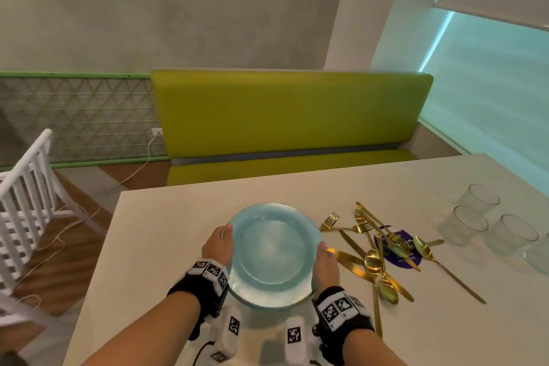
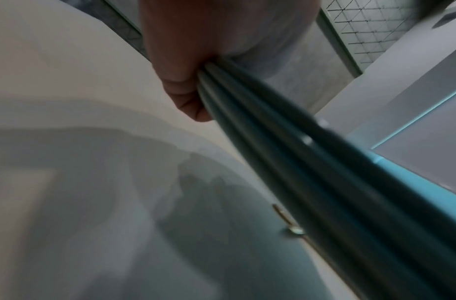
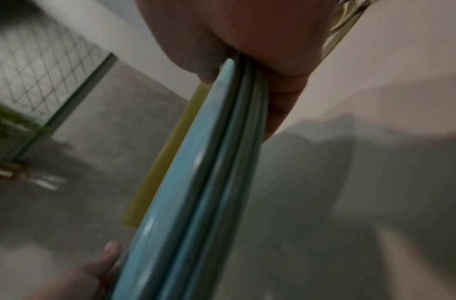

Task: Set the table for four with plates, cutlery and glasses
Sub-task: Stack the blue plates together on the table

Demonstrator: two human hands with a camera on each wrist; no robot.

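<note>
The long pale rectangular table (image 1: 184,217) fills the lower half of the head view, with an olive-green padded bench (image 1: 291,113) beyond its far edge at twelve o'clock. At the table's near centre sits a stack of round pale-blue glazed plates (image 1: 271,252), gripped at nine o'clock by the left hand (image 1: 218,245) and at three o'clock by the right hand (image 1: 323,264), thumbs on the top rim and fingers curled under. The shadow under the stack suggests it is lifted just clear of the table, though I cannot be sure. Four clear ribbed glass tumblers (image 1: 481,199) cluster at two o'clock, and a loose heap of gold-coloured forks, knives and spoons (image 1: 374,246) lies just beside the plates at three o'clock. The stack is probably heavy, rigid, slick and breakable, so opposite-rim holds with fingers beneath seem soundest. Only the wrist views reveal the layered rims, about three or four plates (image 3: 216,162), which from above read almost as one; only the head view shows the glasses and most of the cutlery.
</note>
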